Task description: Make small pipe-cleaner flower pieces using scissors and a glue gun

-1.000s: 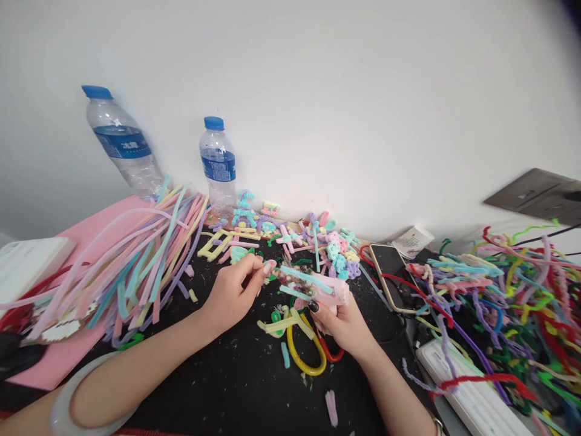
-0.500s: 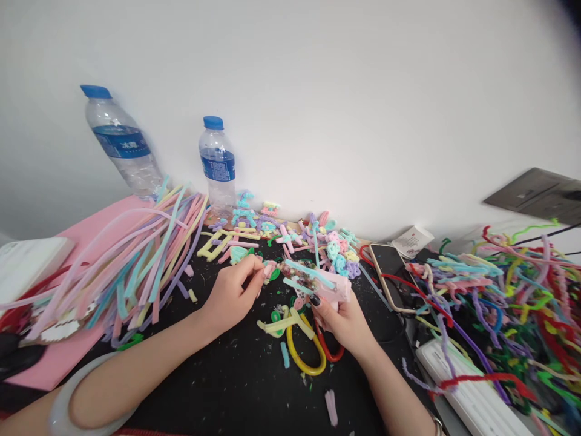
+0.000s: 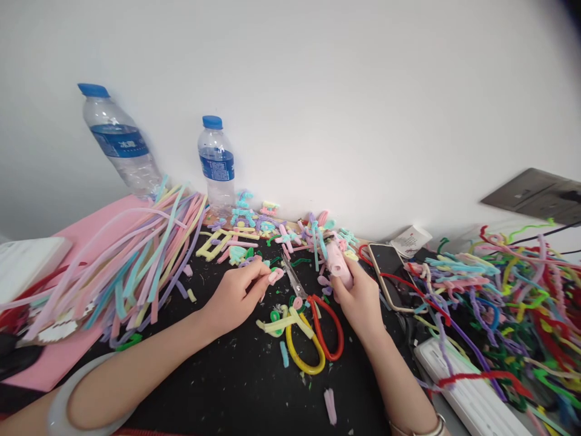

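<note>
My left hand (image 3: 242,290) pinches a small pink curl of pipe cleaner (image 3: 275,276) between thumb and fingertips. My right hand (image 3: 358,298) is wrapped round what looks like a pale pink glue gun (image 3: 338,264), whose end with a round hole faces me; its front part is hidden. Between the hands lie scissors (image 3: 334,330) with one red and one yellow handle, blades pointing away. Yellow pipe-cleaner strips (image 3: 278,326) and a small pink coil (image 3: 297,303) rest against the scissors.
Long pastel pipe cleaners (image 3: 149,254) lie on the left. Two water bottles (image 3: 216,163) stand near the wall. Finished pipe-cleaner shapes (image 3: 245,217) line the back. Right are a phone (image 3: 393,275), a white power strip (image 3: 467,387) and tangled pipe cleaners (image 3: 535,315).
My right hand has swung the glue gun away from my left hand, back and to the right, turning its rear end toward me. The scissor blades now show. The pink curl stays in my left hand.
</note>
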The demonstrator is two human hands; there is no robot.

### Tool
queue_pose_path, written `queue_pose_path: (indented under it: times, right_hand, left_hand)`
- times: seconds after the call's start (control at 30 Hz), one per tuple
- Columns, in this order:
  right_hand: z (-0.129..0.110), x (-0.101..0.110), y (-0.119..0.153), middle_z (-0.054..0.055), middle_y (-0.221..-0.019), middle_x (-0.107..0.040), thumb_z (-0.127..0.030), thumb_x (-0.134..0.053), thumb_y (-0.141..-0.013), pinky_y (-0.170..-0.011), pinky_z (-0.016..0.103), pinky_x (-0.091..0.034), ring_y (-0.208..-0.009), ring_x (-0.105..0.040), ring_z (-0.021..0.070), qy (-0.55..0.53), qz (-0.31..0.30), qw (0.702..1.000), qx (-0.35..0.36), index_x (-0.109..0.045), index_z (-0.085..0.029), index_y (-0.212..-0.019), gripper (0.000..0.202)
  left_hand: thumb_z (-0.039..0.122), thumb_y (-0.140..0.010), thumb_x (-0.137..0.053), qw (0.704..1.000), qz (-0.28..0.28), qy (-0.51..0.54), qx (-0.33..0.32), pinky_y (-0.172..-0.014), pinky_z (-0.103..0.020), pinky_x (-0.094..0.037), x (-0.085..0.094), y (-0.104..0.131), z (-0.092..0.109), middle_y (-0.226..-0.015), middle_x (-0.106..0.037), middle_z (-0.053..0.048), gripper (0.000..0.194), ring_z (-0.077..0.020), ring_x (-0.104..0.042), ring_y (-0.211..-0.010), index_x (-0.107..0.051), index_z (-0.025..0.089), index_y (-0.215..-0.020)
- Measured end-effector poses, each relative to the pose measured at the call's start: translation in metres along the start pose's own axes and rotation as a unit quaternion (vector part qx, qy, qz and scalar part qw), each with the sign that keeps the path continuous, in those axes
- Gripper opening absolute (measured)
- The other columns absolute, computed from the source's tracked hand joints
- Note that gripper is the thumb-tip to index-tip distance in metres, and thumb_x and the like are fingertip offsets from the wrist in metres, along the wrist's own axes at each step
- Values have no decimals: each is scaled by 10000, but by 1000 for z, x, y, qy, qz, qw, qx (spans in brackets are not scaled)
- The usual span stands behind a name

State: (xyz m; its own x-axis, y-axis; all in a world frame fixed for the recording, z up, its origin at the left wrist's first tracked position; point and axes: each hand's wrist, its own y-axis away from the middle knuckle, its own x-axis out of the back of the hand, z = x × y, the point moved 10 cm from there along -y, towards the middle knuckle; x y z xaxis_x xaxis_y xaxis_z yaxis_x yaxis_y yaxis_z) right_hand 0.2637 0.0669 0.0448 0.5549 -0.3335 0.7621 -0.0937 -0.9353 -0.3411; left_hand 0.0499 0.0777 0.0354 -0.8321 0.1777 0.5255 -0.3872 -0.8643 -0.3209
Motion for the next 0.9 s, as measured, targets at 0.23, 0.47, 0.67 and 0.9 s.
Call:
queue_pose_path:
  times: [0.23, 0.47, 0.67, 0.9]
  right_hand:
    - [30, 2, -7, 198, -1157, -561, -232, -410, -857, -882, 445, -427, -1088, -521, 319, 119, 45, 992, 1, -418, -104, -1328, 487]
    - [43, 4, -8, 186, -1004, -507, -290, -470, -819, -837, 493, -421, -1012, -489, 354, 185, 44, 981, -44, -502, -58, -1248, 489]
    - [-18, 13, 3, 104, -968, -530, -235, -418, -889, -779, 357, -427, -913, -522, 238, -6, 41, 996, 77, -528, -164, -1102, 250]
    - [-77, -50, 41, -3, -764, -497, -120, -387, -901, -619, 245, -345, -707, -478, 140, -141, -259, 942, 161, -479, -200, -816, 148]
  left_hand:
    - [287, -934, -396, 999, -41, 7, 4, -580, -229, -379, -8, 2, -1, -538, -485, 61, 239, -98, -460, -489, -467, 192, -726]
    - [238, -935, -368, 996, -93, 1, 6, -600, -222, -378, -16, 2, 6, -585, -490, 51, 248, -98, -464, -523, -448, 191, -706]
    - [207, -935, -354, 986, -158, -31, -31, -592, -212, -370, -30, 7, 11, -623, -531, 37, 225, -110, -503, -574, -509, 194, -774]
    - [204, -936, -360, 973, -195, -58, -106, -625, -227, -373, -44, 14, 20, -676, -575, 11, 265, -131, -522, -634, -579, 197, -788]
